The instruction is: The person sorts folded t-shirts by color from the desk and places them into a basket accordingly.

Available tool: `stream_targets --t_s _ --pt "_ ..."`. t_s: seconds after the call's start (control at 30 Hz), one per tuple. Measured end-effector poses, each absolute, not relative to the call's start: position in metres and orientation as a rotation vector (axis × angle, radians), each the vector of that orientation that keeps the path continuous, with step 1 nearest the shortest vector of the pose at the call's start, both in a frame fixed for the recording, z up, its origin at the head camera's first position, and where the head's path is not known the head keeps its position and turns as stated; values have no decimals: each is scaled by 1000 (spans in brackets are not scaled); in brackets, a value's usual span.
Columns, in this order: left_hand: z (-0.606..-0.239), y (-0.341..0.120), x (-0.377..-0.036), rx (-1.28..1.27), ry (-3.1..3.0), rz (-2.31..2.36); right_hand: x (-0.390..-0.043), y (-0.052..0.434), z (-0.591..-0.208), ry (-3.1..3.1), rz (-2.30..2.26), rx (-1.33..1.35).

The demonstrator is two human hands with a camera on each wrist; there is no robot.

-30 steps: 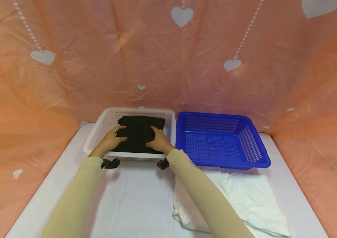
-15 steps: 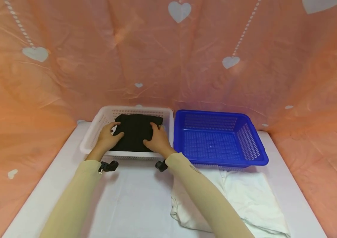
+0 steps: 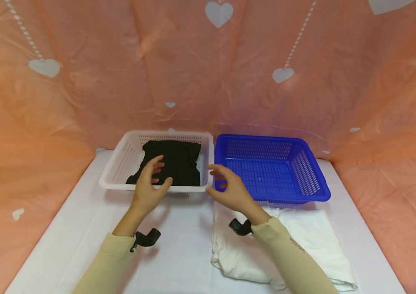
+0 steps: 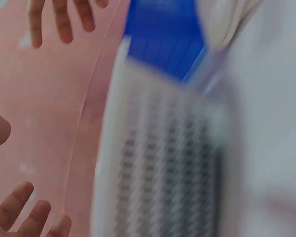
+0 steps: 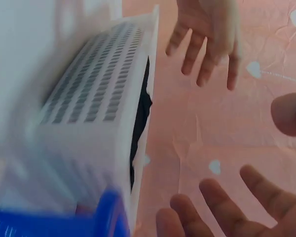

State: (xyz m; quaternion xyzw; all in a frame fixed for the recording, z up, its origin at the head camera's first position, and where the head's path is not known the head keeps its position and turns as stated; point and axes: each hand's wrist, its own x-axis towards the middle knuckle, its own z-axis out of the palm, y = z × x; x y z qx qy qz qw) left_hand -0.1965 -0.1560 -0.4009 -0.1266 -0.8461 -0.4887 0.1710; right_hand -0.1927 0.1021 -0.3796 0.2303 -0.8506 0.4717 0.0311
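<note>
A folded black garment (image 3: 174, 163) lies in the white basket (image 3: 116, 186) at the left. My left hand (image 3: 149, 190) hovers over that basket's front rim, fingers spread and holding nothing. Near the basket's front right corner, by the blue basket (image 3: 272, 201), my right hand (image 3: 231, 190) is raised with loosely bent fingers and nothing between them. The right wrist view shows the black cloth (image 5: 140, 121) just past the white basket's rim. In the left wrist view the perforated side of the white basket (image 4: 163, 163) is blurred.
White folded cloths (image 3: 307, 241) lie on the white table (image 3: 182, 253) in front of the blue basket, partly under my right forearm. An orange curtain with hearts (image 3: 189, 69) stands behind and at both sides. The two baskets stand side by side.
Both hands have let go of the black garment and drawn back toward me, the right one also moving right. The garment stays in the white basket, its edges looser.
</note>
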Motion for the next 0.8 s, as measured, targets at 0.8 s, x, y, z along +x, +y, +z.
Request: stream_targets --t_s 0.8 --pt "-480 -56 -110 -363 -2789 -1879 -103 241 -430 -2943 1177 254"
